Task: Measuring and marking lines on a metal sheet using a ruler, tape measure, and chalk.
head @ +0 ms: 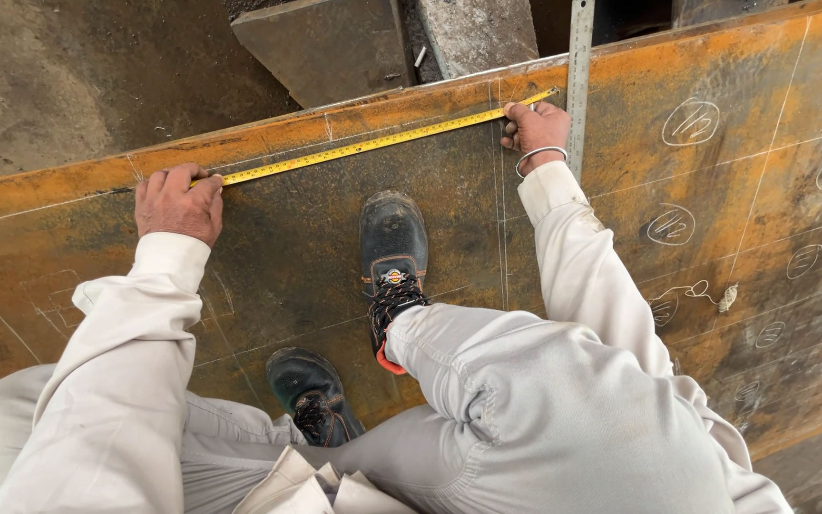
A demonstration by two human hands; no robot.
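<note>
The yellow steel measuring tape [373, 145] lies stretched along the far edge of the rusty orange-brown steel plate [715, 238], its long axis running between the left hand [179, 202] and right hand [537, 124], each grip closed, pinning one end down.

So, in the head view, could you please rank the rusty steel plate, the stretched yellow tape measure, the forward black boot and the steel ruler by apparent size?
1. Rusty steel plate
2. Yellow tape measure
3. Steel ruler and forward black boot: unsure, since the ruler runs out of frame and the boot is nearer.
</note>
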